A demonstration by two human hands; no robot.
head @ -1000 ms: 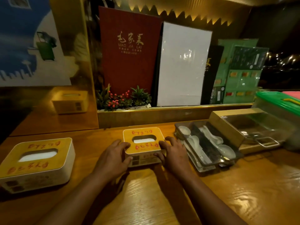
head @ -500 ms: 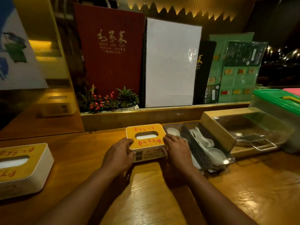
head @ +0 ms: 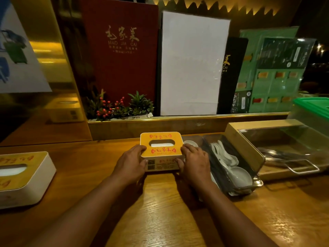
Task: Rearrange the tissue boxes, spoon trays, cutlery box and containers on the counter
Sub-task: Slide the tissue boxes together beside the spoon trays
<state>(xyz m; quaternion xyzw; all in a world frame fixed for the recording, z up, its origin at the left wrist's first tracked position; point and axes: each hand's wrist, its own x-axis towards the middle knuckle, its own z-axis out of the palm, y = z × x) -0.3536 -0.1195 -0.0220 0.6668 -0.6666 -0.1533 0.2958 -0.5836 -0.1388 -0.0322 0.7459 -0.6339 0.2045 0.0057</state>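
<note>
A dimly lit wooden counter (head: 160, 211) with a glossy grain runs beneath a raised ledge, where a red menu (head: 122, 56), a white board (head: 192, 65), a black menu (head: 231, 75) and green laminated cards (head: 274, 72) lean upright behind a strip of small plants with red berries (head: 119, 107). At the centre of the counter, close to the ledge, sits a tissue box (head: 161, 151), white-sided with a yellow-orange top printed in red characters, an oval slot showing white tissue, and a code label on its near face. The left hand (head: 130, 163) presses against the box's left side and the right hand (head: 195, 161) against its right side, fingers curled over the top edges, gripping it between them. Just right of the box, touching the right hand, lies a spoon tray (head: 231, 164) of white ceramic spoons; beyond it stands a cutlery box (head: 277, 143) with a clear lid, then a green-lidded container (head: 315, 111). A second tissue box (head: 23, 177) rests well apart at far left.
</note>
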